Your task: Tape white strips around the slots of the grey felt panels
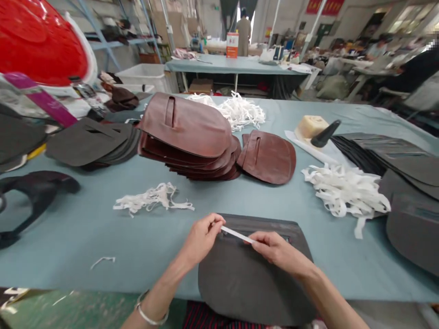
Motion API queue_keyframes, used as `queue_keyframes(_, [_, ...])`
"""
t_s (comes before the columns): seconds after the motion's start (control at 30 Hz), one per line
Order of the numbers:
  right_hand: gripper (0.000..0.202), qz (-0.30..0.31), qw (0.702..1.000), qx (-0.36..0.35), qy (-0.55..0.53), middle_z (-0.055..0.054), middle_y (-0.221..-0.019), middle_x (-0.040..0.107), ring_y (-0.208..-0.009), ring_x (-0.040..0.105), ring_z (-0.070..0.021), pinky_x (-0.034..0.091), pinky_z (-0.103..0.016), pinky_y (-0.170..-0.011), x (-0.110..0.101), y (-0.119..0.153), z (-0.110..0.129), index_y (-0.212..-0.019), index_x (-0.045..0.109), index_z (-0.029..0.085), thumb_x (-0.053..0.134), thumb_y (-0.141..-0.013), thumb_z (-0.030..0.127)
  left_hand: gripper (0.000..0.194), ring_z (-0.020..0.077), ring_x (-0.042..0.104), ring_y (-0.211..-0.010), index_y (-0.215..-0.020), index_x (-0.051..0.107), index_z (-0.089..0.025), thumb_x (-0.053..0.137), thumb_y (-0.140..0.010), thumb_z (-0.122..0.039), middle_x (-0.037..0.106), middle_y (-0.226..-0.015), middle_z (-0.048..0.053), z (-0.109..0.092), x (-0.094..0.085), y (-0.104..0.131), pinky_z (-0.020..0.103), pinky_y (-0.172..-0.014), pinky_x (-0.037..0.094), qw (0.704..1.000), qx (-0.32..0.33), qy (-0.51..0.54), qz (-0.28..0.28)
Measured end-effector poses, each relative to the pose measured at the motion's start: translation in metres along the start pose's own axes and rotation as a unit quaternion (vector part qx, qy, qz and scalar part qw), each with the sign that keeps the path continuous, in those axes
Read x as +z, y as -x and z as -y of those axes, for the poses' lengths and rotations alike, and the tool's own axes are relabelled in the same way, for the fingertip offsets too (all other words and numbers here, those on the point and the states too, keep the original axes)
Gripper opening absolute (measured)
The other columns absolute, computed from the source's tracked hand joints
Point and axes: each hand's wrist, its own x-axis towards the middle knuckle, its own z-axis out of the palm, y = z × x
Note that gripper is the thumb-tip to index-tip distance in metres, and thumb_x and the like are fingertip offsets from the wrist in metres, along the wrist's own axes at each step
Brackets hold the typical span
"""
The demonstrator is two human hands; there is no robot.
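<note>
My left hand (202,237) pinches one end of a short white strip (237,234). The other end is pinched in my right hand (270,249), so the strip stretches between them. Below both hands lies a dark grey rounded panel (254,283), with a slot near its far edge partly hidden by my fingers and the strip. The panel's near edge reaches over the table's front edge. A pile of white strips (346,189) sits to the right, and a smaller bunch of strips (154,199) to the left.
Brown leather panels (187,128) are stacked beyond my hands, beside another brown pile (269,157). Dark panels (411,210) lie at the right, more (91,141) at the left. A pale block (312,127) with a black-handled tool (325,133) stands at back right. A person (243,32) stands far off.
</note>
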Motion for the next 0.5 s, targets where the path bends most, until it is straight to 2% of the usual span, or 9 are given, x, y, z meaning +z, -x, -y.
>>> queue_keyframes(0.07, [0.037, -0.012, 0.999, 0.014, 0.034, 0.002, -0.069, 0.048, -0.06, 0.037, -0.0096, 0.029, -0.02, -0.05, -0.011, 0.023, -0.011, -0.094, 0.066, 0.017, 0.048, -0.088, 0.049, 0.024, 0.0072, 0.041, -0.054, -0.092, 0.061, -0.018, 0.049, -0.086, -0.038, 0.047, -0.063, -0.005, 0.002, 0.009, 0.005, 0.018, -0.05, 0.031, 0.986, -0.097, 0.118, 0.069])
queue_keyframes(0.13, [0.039, -0.029, 0.998, 0.022, 0.059, 0.001, -0.069, 0.048, -0.061, 0.038, -0.0107, 0.03, -0.02, -0.052, -0.02, 0.04, -0.02, -0.094, 0.067, 0.018, 0.046, -0.089, 0.05, 0.027, 0.0049, 0.036, -0.05, -0.096, 0.06, -0.016, 0.056, -0.083, -0.039, 0.043, -0.062, -0.006, 0.005, 0.015, 0.011, 0.017, -0.046, 0.028, 0.948, -0.168, 0.252, 0.102])
queue_keyframes(0.2, [0.04, -0.049, 0.996, 0.022, 0.067, 0.002, -0.067, 0.046, -0.061, 0.038, -0.0112, 0.031, -0.021, -0.053, -0.025, 0.052, -0.027, -0.095, 0.066, 0.017, 0.044, -0.09, 0.05, 0.028, 0.0042, 0.04, -0.054, -0.096, 0.061, -0.014, 0.064, -0.078, -0.035, 0.047, -0.066, -0.004, 0.007, 0.019, 0.014, 0.016, -0.051, 0.035, 0.905, -0.211, 0.355, 0.098])
queue_keyframes(0.27, [0.04, -0.072, 0.995, 0.017, 0.062, 0.002, -0.068, 0.046, -0.063, 0.039, -0.0115, 0.032, -0.022, -0.055, -0.027, 0.056, -0.032, -0.096, 0.065, 0.017, 0.042, -0.091, 0.049, 0.028, 0.0052, 0.049, -0.063, -0.095, 0.064, -0.013, 0.071, -0.074, -0.031, 0.055, -0.075, 0.0, 0.01, 0.019, 0.016, 0.018, -0.062, 0.045, 0.881, -0.238, 0.401, 0.084])
queue_keyframes(0.33, [0.037, -0.098, 0.994, 0.01, 0.05, 0.001, -0.072, 0.048, -0.066, 0.041, -0.0119, 0.035, -0.022, -0.058, -0.024, 0.056, -0.035, -0.1, 0.062, 0.018, 0.04, -0.092, 0.047, 0.031, 0.0069, 0.055, -0.071, -0.096, 0.065, -0.014, 0.074, -0.071, -0.029, 0.061, -0.083, 0.003, 0.012, 0.017, 0.016, 0.019, -0.071, 0.048, 0.884, -0.251, 0.388, 0.073])
queue_keyframes(0.4, [0.032, -0.112, 0.993, 0.005, 0.024, 0.002, -0.075, 0.048, -0.067, 0.042, -0.0117, 0.036, -0.022, -0.061, -0.017, 0.051, -0.037, -0.104, 0.057, 0.019, 0.043, -0.091, 0.045, 0.036, 0.0077, 0.058, -0.073, -0.099, 0.065, -0.014, 0.076, -0.069, -0.031, 0.064, -0.085, 0.003, 0.016, 0.013, 0.014, 0.02, -0.072, 0.049, 0.907, -0.244, 0.34, 0.053])
queue_keyframes(0.5, [0.025, -0.101, 0.995, 0.004, -0.021, 0.005, -0.07, 0.045, -0.06, 0.039, -0.0098, 0.034, -0.021, -0.055, 0.0, 0.04, -0.039, -0.107, 0.048, 0.021, 0.048, -0.089, 0.038, 0.04, 0.009, 0.06, -0.07, -0.098, 0.064, -0.013, 0.073, -0.07, -0.039, 0.066, -0.083, 0.003, 0.022, 0.004, 0.01, 0.021, -0.068, 0.05, 0.94, -0.223, 0.257, 0.005])
